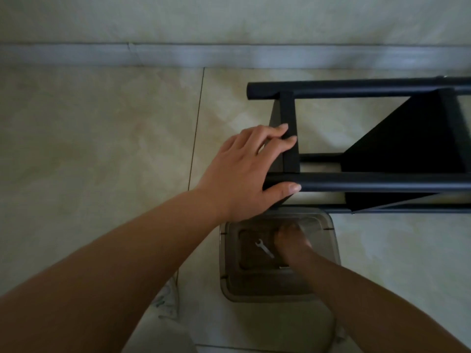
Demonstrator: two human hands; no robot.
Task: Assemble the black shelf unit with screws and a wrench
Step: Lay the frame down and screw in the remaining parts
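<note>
The black shelf unit lies on its side on the tiled floor, its round poles running off to the right. My left hand grips the end shelf panel, fingers curled over its top edge and thumb against the near pole. My right hand reaches down into a clear plastic bin below the shelf; it is blurred, so its fingers and anything they hold cannot be made out. A small silver wrench lies on the bin's bottom, just left of that hand.
A grey skirting board runs along the wall at the back. Pale floor tiles spread to the left. A bit of light fabric shows beside the bin's near left corner.
</note>
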